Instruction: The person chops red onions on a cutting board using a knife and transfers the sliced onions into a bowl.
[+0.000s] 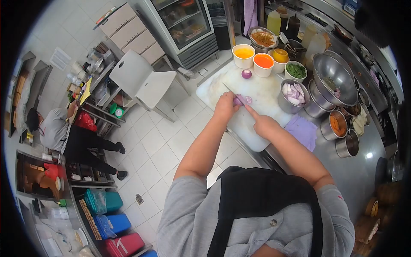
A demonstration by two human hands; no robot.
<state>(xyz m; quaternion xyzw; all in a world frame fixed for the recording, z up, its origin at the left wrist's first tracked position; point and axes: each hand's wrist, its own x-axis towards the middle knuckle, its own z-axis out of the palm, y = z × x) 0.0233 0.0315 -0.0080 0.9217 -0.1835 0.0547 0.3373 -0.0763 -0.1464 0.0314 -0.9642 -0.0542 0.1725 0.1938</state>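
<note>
On the white cutting board (265, 103), my left hand (227, 105) closes its fingers on a piece of red onion (239, 100). A thin onion slice (248, 99) lies beside it. My right hand (264, 125) is wrapped round a knife, its index finger stretched along the top. The handle is hidden in that hand, while the tip of the knife blade (226, 87) shows past my left hand. Farther up the board sits a red onion half (246, 74). To the right stands a metal container of cut onion (293, 93).
White tubs of yellow (243, 55) and orange contents (263, 64) and a tub of green leaves (296, 71) line the board's far side. A large metal bowl (327, 70) and a purple cloth (301, 132) are right. Another person (77, 137) works left, past a chair (145, 85).
</note>
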